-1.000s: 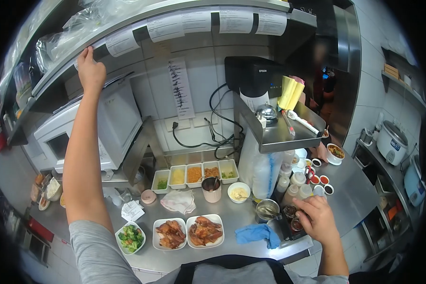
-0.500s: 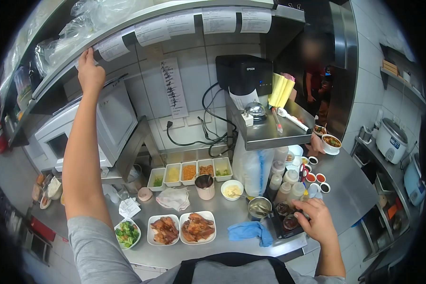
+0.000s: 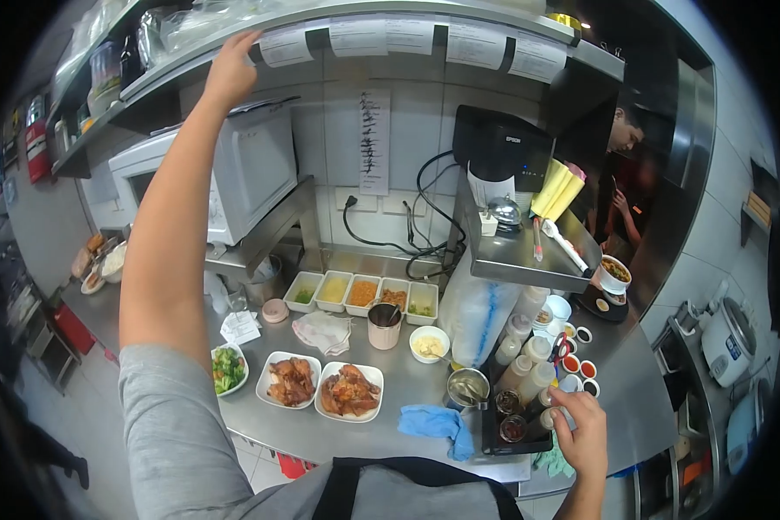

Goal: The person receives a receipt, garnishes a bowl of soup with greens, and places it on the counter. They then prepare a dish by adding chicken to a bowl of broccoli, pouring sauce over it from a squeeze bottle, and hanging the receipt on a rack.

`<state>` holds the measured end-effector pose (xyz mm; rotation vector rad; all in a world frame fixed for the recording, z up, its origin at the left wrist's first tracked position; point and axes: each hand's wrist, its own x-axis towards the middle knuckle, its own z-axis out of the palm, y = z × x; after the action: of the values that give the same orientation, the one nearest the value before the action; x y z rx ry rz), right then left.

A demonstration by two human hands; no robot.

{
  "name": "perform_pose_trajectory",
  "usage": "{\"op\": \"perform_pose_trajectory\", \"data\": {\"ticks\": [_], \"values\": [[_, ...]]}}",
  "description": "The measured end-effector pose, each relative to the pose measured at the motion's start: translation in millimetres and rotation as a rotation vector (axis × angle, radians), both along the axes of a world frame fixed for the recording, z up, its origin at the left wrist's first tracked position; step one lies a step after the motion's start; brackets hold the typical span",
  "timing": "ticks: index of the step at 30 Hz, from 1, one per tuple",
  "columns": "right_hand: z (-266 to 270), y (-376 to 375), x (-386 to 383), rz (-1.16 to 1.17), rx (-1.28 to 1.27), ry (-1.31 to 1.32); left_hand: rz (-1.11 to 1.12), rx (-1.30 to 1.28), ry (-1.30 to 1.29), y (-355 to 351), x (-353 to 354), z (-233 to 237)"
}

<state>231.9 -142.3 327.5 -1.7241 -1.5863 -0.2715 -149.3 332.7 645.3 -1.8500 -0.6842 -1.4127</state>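
Note:
My left hand (image 3: 232,74) is raised to the metal shelf edge, its fingers pressed together beside the leftmost paper slip (image 3: 284,47); what they grip is hidden. Low at the right, my right hand (image 3: 582,429) is held beside the black caddy (image 3: 491,433) of sauce bottles (image 3: 516,371), thumb and forefinger apart. Near its fingertips are bottle tops; contact is unclear. Two white dishes hold browned chicken (image 3: 350,390) (image 3: 292,381) on the steel counter. Left of them is a bowl of green vegetables (image 3: 228,370).
A microwave (image 3: 251,169) stands at the left, a black printer (image 3: 503,143) on the raised stand (image 3: 529,256). Topping trays (image 3: 364,293), a blue cloth (image 3: 438,425) and small sauce cups (image 3: 588,369) are about. Behind the opening is another person (image 3: 624,130).
The view has shifted, showing things lower left and farther right. My left hand is closer to the leftmost slip. My right thumb and forefinger are more apart. A soup bowl another person held now stands by the stand.

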Motion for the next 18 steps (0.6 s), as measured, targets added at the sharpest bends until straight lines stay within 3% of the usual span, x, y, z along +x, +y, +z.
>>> {"op": "perform_pose_trajectory", "data": {"ticks": [1, 7, 11, 18], "values": [[0, 0, 1, 0.005, 0.001, 0.001, -0.033, -0.072, 0.016, -26, 15, -4], [5, -3, 3, 0.031, 0.037, 0.008, -0.117, 0.091, 0.31, -96, 105, -17], [1, -10, 10, 0.002, 0.041, -0.019, -0.003, 0.084, 0.192, -76, 120, -15], [3, -14, 14, -0.024, 0.034, 0.0, -0.053, 0.081, 0.172, -73, 113, -15]]}}
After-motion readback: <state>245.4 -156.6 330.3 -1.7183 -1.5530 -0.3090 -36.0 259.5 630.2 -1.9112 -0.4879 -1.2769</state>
